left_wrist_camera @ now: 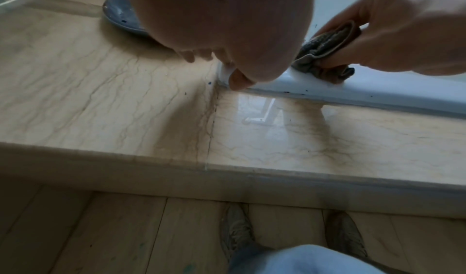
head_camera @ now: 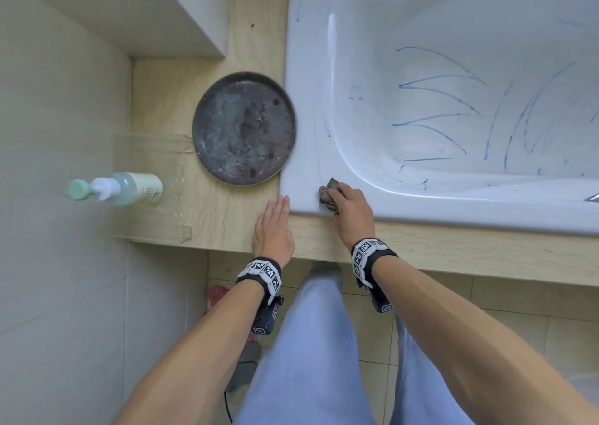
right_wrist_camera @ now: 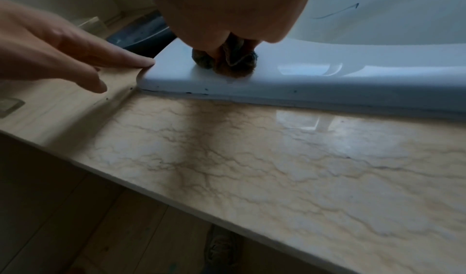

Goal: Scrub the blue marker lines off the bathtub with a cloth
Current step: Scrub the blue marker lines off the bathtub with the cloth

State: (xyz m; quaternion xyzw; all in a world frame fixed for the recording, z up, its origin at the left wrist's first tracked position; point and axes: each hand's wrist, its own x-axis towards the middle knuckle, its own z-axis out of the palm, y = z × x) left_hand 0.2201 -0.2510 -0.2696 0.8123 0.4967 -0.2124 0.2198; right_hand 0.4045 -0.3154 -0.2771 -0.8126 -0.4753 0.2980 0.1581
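Right hand [head_camera: 351, 207] is clenched around a wadded brown cloth [head_camera: 329, 192], which is pressed down on the flat rim of the bathtub [head_camera: 308, 152] at its near left corner, just beside the rounded outer edge. Left hand [head_camera: 272, 227] lies flat, fingers straight and grasping nothing, on the marble ledge [head_camera: 453, 249] with its fingertips [right_wrist_camera: 141, 62] touching the tub's corner. Blue marker lines [head_camera: 437, 97] remain in number across the tub's inner wall and basin, well apart from the cloth; only faint marks and small dark specks show on the rim near it. Assessment: the task is at an early stage, with rim work in hand. To do this step well, the cloth should stay bunched under firm downward pressure and be worked in short strokes along the rim, with the left hand kept as a brace. The rim is narrow: toward the person it drops onto the ledge, and on the far side it curves down into the basin, so strokes across it risk slipping off. A dark round plate [head_camera: 244, 128] sits against the tub's left edge and limits sweep that way. A pump bottle [head_camera: 126, 188] stands further left of the tub, well apart. Open room lies along the rim to the right and down into the basin.
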